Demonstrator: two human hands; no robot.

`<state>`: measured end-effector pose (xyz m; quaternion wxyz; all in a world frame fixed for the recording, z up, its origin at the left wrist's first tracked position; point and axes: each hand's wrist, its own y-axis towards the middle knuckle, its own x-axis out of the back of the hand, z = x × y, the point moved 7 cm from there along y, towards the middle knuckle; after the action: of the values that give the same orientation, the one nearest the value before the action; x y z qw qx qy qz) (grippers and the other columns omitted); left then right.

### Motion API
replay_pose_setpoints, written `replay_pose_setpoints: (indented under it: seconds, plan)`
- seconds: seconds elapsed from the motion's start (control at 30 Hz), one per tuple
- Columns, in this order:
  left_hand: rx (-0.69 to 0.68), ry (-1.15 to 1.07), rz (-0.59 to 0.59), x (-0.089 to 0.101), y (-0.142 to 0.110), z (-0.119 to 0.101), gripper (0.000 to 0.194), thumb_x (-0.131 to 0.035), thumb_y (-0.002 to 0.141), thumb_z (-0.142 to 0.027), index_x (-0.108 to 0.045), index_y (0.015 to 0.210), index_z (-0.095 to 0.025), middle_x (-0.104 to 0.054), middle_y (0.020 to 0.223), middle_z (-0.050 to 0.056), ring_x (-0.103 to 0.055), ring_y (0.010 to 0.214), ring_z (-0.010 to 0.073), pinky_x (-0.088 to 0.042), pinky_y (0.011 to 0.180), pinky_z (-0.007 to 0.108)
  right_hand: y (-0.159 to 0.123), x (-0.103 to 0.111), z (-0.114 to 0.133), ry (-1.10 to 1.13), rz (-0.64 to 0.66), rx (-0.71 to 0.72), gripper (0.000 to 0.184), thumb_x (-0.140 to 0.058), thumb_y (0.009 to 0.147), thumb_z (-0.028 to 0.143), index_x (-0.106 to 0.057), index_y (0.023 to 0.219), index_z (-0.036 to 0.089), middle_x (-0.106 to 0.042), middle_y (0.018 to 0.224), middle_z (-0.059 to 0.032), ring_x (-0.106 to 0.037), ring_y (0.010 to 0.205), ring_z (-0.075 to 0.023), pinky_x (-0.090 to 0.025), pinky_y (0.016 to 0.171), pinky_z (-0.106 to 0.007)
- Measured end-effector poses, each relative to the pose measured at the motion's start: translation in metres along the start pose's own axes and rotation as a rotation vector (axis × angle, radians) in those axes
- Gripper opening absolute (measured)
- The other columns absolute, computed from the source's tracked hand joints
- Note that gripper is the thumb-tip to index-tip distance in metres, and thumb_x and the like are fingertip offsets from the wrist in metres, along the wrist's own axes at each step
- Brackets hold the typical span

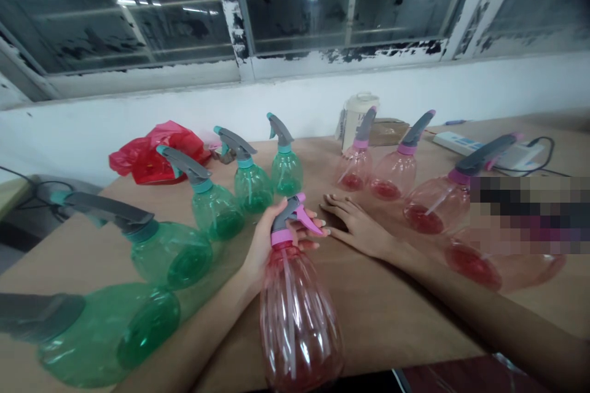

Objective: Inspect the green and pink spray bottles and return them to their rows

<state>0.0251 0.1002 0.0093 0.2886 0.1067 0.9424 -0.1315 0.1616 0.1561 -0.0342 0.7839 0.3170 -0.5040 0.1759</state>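
My left hand (286, 227) is wrapped round the neck and grey-and-pink spray head of a pink spray bottle (302, 319). This bottle is see-through and ribbed, with a thin tube inside and a pink trigger pointing right. Palm down on the table, my right hand (357, 224) has its fingers stretched out and holds nothing. A row of green spray bottles (170, 255) with grey heads runs along the left. Several more pink spray bottles (440, 202) stand on the right, beyond my right hand and forearm; a blurred patch covers part of the nearest one.
On the wooden table (382, 325), a crumpled red plastic bag (159, 153) lies at the back left. A white cup-like container (357, 120) and a brown packet (389, 132) stand at the back. A white power strip (465, 144) with cables lies back right. Behind are a white wall and windows.
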Motion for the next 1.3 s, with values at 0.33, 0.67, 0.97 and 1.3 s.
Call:
replay_pose_setpoints:
  seconds: [0.33, 0.67, 0.97, 1.3]
  plan:
    - [-0.1, 0.062, 0.008, -0.007, -0.007, -0.004, 0.036, -0.055, 0.084, -0.044, -0.065, 0.076, -0.011, -0.064, 0.064, 0.007, -0.062, 0.058, 0.0161, -0.049, 0.053, 0.025, 0.001, 0.0, 0.0, 0.009, 0.011, -0.004, 0.067, -0.036, 0.088, 0.061, -0.047, 0.133, 0.012, -0.042, 0.142, -0.014, -0.031, 0.136, -0.0246, -0.024, 0.111, -0.048]
    - [-0.004, 0.03, -0.089, 0.008, 0.002, 0.003, 0.043, -0.047, 0.087, -0.047, -0.069, 0.09, -0.01, -0.071, 0.09, 0.015, -0.068, 0.084, 0.0251, -0.054, 0.066, 0.031, 0.0, 0.002, -0.001, 0.047, -0.024, 0.022, 0.063, -0.038, 0.088, 0.058, -0.046, 0.134, 0.015, -0.041, 0.143, -0.0137, -0.033, 0.134, -0.0259, -0.026, 0.11, -0.05]
    - [0.003, 0.046, -0.074, 0.007, 0.001, 0.003, 0.039, -0.049, 0.086, -0.044, -0.068, 0.09, -0.011, -0.071, 0.089, 0.014, -0.068, 0.083, 0.0244, -0.053, 0.061, 0.027, 0.0, 0.001, -0.001, 0.033, -0.008, 0.015, 0.064, -0.038, 0.089, 0.058, -0.046, 0.134, 0.013, -0.041, 0.142, -0.015, -0.032, 0.135, -0.0252, -0.025, 0.111, -0.048]
    - [-0.03, 0.04, -0.099, 0.004, -0.004, 0.002, 0.024, -0.065, 0.077, -0.035, -0.061, 0.066, -0.014, -0.061, 0.058, 0.001, -0.059, 0.051, 0.0107, -0.043, 0.047, 0.018, 0.0, 0.002, 0.001, 0.05, -0.025, 0.009, 0.065, -0.04, 0.087, 0.06, -0.045, 0.134, 0.017, -0.041, 0.143, -0.0135, -0.033, 0.135, -0.0268, -0.025, 0.11, -0.052]
